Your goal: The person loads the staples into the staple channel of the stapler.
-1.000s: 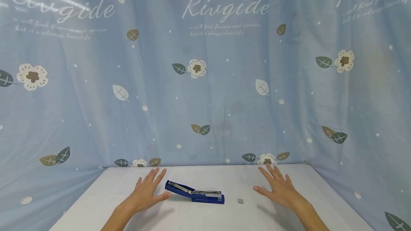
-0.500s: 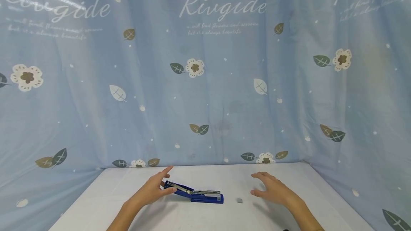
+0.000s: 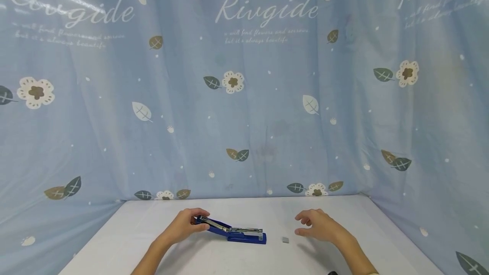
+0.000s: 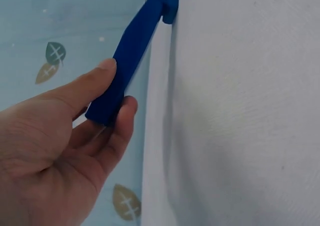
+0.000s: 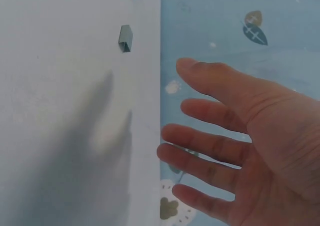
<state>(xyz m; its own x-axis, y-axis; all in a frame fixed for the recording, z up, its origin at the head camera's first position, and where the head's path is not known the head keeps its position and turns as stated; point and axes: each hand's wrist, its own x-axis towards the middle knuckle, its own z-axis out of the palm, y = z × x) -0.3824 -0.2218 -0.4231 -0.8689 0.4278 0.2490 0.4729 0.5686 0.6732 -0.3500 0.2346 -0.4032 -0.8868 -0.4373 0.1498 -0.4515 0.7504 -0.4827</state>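
A blue stapler (image 3: 247, 237) lies on the white table with its top arm swung wide back to the left, the metal staple channel showing. My left hand (image 3: 184, 227) holds the raised end of that arm; in the left wrist view the thumb (image 4: 106, 71) lies on one side of the blue arm (image 4: 131, 53) and the fingers curl round the other. To the stapler's right sits a small grey strip of staples (image 3: 285, 239), its hollow end visible in the right wrist view (image 5: 125, 38). My right hand (image 3: 321, 225) hovers right of the staples, fingers loosely bent, holding nothing.
A blue printed curtain (image 3: 244, 118) encloses the back and both sides of the white table (image 3: 237, 262). A small dark object (image 3: 333, 273) pokes in at the bottom edge, near the right forearm.
My left hand has moved right and taken hold of the stapler's raised arm. The right hand has moved a little left toward the staples, its fingers bending. Stapler and staples stay put.
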